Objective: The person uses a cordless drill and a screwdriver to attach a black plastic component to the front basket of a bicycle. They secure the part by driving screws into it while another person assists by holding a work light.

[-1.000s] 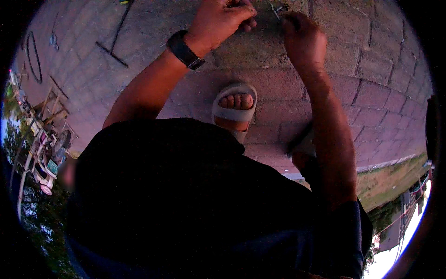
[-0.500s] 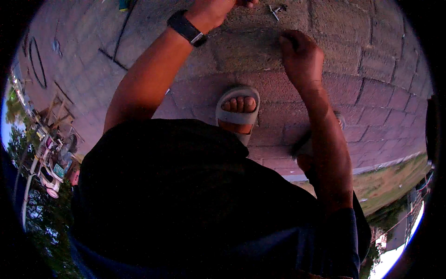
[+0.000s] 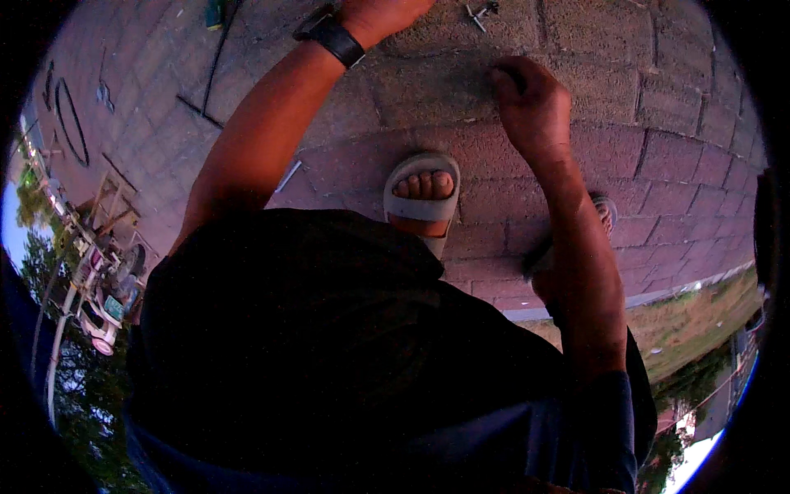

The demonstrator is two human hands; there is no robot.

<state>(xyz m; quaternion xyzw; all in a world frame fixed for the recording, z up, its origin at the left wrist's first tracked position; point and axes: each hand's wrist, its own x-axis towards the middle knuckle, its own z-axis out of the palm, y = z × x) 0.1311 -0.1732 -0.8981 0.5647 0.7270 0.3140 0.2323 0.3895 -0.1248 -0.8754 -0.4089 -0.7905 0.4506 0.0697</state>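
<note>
I am bent over brick paving (image 3: 658, 107). My left hand (image 3: 387, 10) reaches to the picture's top edge, where only its heel and the wrist with a black watch (image 3: 333, 37) show; its fingers are cut off. My right hand (image 3: 531, 103) hovers over a grey paving block with its fingers curled shut, and I see nothing in them. A few small metal screws (image 3: 481, 12) lie on the paving between the two hands, a little above the right one.
My foot in a grey sandal (image 3: 421, 193) stands below the hands, the other foot (image 3: 605, 214) to the right behind my forearm. A thin black rod (image 3: 212, 70), a green object (image 3: 214, 12) and a dark ring (image 3: 70, 123) lie at the left. A kerb (image 3: 576, 309) and grass border the paving at lower right.
Both hands were together at the top by the screws. My left hand has moved up past the picture's edge, and my right hand has come down and away from the screws.
</note>
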